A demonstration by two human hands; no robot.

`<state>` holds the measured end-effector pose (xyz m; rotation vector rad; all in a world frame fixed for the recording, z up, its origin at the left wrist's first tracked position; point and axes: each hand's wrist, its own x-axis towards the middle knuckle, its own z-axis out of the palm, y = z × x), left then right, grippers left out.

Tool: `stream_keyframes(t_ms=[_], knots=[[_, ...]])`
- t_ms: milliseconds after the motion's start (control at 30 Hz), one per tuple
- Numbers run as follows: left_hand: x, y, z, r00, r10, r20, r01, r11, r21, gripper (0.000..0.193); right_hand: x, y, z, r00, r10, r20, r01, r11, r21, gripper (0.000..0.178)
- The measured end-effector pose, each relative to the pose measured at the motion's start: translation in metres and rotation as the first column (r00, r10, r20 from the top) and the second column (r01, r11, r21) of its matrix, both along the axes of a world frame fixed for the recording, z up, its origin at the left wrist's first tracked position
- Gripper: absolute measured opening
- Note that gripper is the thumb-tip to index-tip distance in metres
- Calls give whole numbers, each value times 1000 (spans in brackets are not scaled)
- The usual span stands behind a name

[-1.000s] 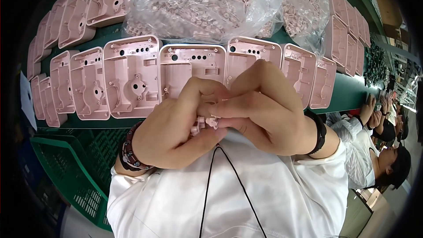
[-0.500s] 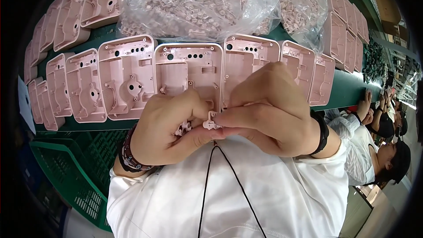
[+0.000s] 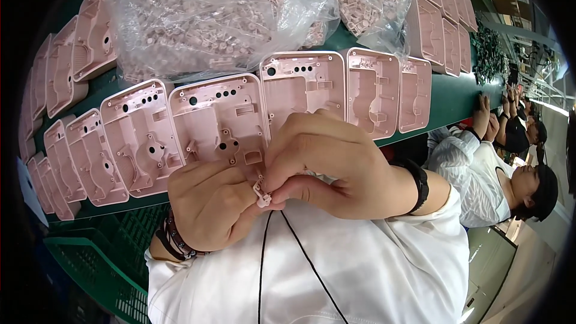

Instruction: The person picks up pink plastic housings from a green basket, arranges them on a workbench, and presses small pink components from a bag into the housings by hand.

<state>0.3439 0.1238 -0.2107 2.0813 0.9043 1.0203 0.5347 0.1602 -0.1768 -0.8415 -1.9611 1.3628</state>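
Note:
A small pink plastic part (image 3: 262, 195) with notched edges is pinched between my two hands, close in front of my white shirt. My left hand (image 3: 209, 203) is closed, with its fingertips against the part's left side; the inside of its palm is hidden. From the right, the thumb and forefinger of my right hand (image 3: 333, 165) grip the same part. Just beyond both hands stands a pink plastic housing (image 3: 210, 123), open side up, with posts and round holes inside. Another pink housing (image 3: 303, 87) is partly covered by my right hand.
More pink housings (image 3: 141, 135) line the green table (image 3: 444, 105) to both sides. Clear plastic bags (image 3: 198, 24) of small pink parts lie behind them. A green crate (image 3: 96, 264) stands lower left. At right, a person in white (image 3: 480, 174) sits by a dark pile (image 3: 492, 57).
My view has turned, so the housings and bags sit further left and tilted. The small part is now turned differently between my fingers. Loose pieces seen in my left palm are now hidden.

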Motion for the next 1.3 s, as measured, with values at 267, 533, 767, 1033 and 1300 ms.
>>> stream_keyframes(t_ms=[267, 533, 767, 1033, 1300], knots=[[-12, -11, -14, 947, 100, 306, -38, 979, -201, 16, 29, 59, 8, 822, -246, 514, 21, 915, 403, 11], [-19, -29, -19, 824, 347, 447, -212, 922, -324, 21, 30, 70, -37, 656, -268, 705, -371, 699, 612, 6], [-23, -27, -16, 725, 347, 595, -132, 918, -375, 20, 31, 67, -36, 597, -265, 757, -427, 694, 580, 10], [-27, -33, -6, 709, 432, 558, 4, 788, -615, 37, 17, 46, 4, 790, -204, 579, -202, 805, 559, 23], [-31, -29, -1, 978, 99, 182, -59, 975, -214, 59, -55, -14, 5, 944, -11, 330, -182, 816, 549, 26]])
